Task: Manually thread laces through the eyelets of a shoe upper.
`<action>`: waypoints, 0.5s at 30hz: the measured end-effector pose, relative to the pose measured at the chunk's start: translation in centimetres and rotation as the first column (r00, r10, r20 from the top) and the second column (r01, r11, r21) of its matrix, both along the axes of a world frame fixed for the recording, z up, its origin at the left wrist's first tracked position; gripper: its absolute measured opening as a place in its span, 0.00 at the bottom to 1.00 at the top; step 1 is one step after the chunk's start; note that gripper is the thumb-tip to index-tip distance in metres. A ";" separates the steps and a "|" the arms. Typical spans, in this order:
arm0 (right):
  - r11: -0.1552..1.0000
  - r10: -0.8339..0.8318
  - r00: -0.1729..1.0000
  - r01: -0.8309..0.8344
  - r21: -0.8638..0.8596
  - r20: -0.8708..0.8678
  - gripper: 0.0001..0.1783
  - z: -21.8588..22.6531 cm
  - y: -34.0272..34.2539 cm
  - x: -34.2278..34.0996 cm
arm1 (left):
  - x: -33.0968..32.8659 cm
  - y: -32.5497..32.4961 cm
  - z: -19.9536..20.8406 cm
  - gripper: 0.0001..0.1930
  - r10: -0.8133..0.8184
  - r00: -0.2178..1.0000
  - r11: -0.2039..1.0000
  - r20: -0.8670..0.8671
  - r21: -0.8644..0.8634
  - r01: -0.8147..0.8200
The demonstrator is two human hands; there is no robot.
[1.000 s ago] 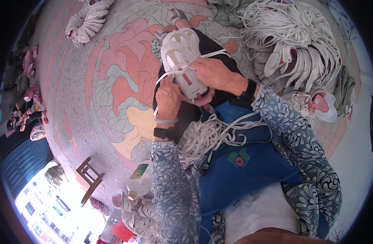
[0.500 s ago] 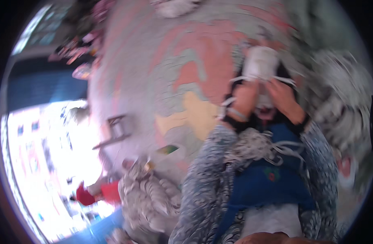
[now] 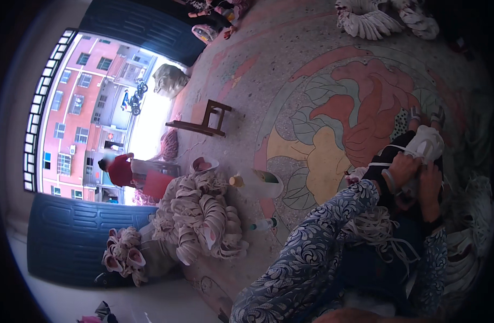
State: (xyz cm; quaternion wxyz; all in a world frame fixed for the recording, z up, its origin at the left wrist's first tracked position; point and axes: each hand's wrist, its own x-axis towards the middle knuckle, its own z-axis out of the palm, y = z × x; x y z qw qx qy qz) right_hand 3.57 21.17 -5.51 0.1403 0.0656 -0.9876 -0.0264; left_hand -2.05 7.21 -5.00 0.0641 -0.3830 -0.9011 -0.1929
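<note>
Over my lap, at the right of the head view, is a white bundle (image 3: 425,144) that looks like nested cloth shoe uppers. My left hand (image 3: 402,171) is closed at its near end, fingers pinched together. Close beside it, my right hand (image 3: 430,185) is also closed, its fingertips nearly touching the left ones. A narrow white cloth strip (image 3: 380,164) crosses my dark-clad leg beside the left hand; its end at the fingers is partly hidden. Loose white strips (image 3: 373,223) lie in a tangle on my blue apron (image 3: 373,264).
A large heap of pale shoe uppers (image 3: 196,218) stands to my left, near a bottle (image 3: 264,224) and a wooden stool (image 3: 209,119). More uppers (image 3: 368,21) lie far ahead, others (image 3: 467,258) at my right. A person in red (image 3: 121,169) is by the doorway.
The view has swung left and sharpened from blur, so my hands and the bundle now appear farther right and lower. Both hands remain together at the bundle.
</note>
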 end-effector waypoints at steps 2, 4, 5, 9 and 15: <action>0.998 0.060 0.998 -0.060 -0.032 -0.001 0.08 -0.1 0.7 0.3 | 0.3 0.3 -0.4 0.20 0.077 0.997 0.995 -0.017 -0.057 -0.077; 0.983 0.144 0.989 -0.147 -0.113 -0.039 0.08 -0.1 0.1 0.1 | 0.1 -0.9 -1.5 0.20 0.114 0.993 0.993 0.010 -0.042 -0.113; 0.979 0.165 0.986 -0.168 -0.117 -0.039 0.08 -0.1 -0.5 -0.1 | 0.0 -1.6 -2.1 0.21 0.128 0.991 0.992 0.039 -0.026 -0.127; 0.893 0.199 0.979 -0.199 -0.403 -0.043 0.05 2.1 -2.7 0.1 | -0.7 -1.9 -2.8 0.18 0.176 0.960 0.969 0.216 0.135 -0.207; 0.690 0.168 0.978 -0.206 -0.694 -0.123 0.04 4.9 -3.5 0.4 | -1.4 -0.6 -2.9 0.08 0.030 0.954 0.940 0.298 0.317 -0.128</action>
